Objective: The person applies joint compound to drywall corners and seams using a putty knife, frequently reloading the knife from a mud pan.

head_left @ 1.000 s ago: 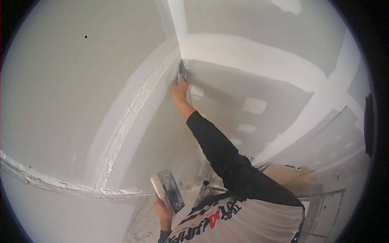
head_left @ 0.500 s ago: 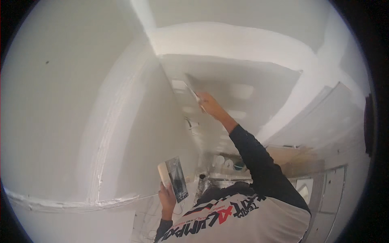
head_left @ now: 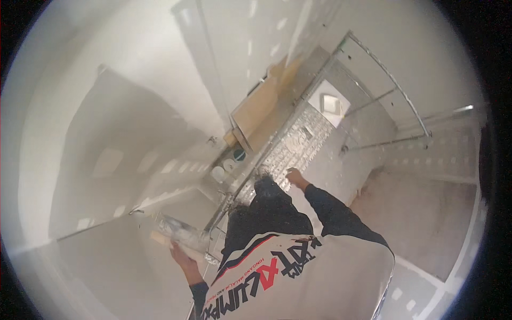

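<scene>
While the left hand (head_left: 183, 258) grips a flat plastering trowel (head_left: 184, 232) at its near edge, the right hand (head_left: 296, 177) is held well apart from it, on the other side of the dark-trousered legs (head_left: 273, 205). The trowel lies just beyond the left fingers, on the side away from the torso; its grey, smeared blade points toward the scaffold, and a wood-coloured handle (head_left: 160, 238) runs along its left side. The fingers of the right hand appear curled; whether they enclose an object cannot be told at this size and blur. This hand is seen over the near part of a silvery, spattered scaffold platform (head_left: 290, 146), though contact between the two cannot be judged.

Farther along the platform, a white square board (head_left: 321, 92) carries a pale, roughly rectangular tray (head_left: 332, 105). A metal guardrail (head_left: 397, 87) rises beside this end, to the right. Left of the platform, below its edge, a green-topped bucket (head_left: 239, 154) stands near a pale round container (head_left: 218, 174), with tan sheets (head_left: 259, 109) just beyond them. At the far left, a grey plasterboard wall (head_left: 88, 144) bears whitish filler patches (head_left: 108, 162). The wearer's shirt (head_left: 346, 266) is white with dark sleeves.
</scene>
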The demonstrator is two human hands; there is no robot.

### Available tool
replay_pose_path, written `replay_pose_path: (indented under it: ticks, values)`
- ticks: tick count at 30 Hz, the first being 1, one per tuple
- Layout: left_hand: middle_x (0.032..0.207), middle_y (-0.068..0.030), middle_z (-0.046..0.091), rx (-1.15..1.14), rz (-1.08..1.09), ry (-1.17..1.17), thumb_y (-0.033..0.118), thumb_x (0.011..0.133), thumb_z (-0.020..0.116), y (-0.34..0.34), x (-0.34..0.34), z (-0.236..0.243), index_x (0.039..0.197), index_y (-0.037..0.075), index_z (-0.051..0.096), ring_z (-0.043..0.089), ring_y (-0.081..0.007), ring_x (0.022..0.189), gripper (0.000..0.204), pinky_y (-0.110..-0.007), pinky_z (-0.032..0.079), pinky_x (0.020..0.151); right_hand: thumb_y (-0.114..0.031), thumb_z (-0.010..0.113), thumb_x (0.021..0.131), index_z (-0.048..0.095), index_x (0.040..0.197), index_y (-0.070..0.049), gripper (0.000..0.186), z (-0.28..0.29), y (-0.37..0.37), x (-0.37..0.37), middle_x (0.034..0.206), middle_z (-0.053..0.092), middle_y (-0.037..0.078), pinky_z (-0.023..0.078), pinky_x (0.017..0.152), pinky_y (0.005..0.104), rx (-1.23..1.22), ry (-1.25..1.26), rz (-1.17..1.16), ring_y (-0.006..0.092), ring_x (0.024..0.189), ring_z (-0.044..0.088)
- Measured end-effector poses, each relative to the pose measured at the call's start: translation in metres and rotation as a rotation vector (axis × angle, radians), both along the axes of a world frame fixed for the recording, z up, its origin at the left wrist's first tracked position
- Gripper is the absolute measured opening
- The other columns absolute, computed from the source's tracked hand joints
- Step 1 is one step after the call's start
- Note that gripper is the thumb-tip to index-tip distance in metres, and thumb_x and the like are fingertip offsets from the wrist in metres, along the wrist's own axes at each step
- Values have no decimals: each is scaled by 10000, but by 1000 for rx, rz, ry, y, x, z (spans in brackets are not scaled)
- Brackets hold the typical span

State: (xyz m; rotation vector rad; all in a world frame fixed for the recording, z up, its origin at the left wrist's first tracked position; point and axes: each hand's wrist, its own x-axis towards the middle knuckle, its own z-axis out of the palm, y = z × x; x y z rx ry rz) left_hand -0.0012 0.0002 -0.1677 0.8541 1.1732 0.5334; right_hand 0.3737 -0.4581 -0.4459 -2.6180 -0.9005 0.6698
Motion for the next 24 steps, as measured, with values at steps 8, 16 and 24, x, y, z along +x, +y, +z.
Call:
replay_pose_path:
  ticks: [8,16,24]
  values:
    - [1438,-197,485,-432,-177,-90,274,1078,445,-56,161,-12,1455,-17,377,512,-351,1315,481,-508,421,1124,-167,695,747,707,691,-41,138,-26,-227,-44,750,695,156,560,692,438,-256,418,-512,338,788,692]
    - [1429,-149,505,-433,-510,-177,247,1067,477,-83,271,-37,1450,14,405,506,-291,1312,454,-459,417,1113,-63,710,781,681,1071,8,301,-22,-264,-86,712,642,110,528,494,376,189,573,-705,232,566,646]
    - [1467,-96,484,-409,-661,-130,231,1060,511,-110,368,-66,1514,77,351,466,-279,1354,506,-452,385,1143,-123,712,756,664,1221,-12,480,58,-232,-58,715,706,134,563,515,378,145,458,-1356,239,543,672]
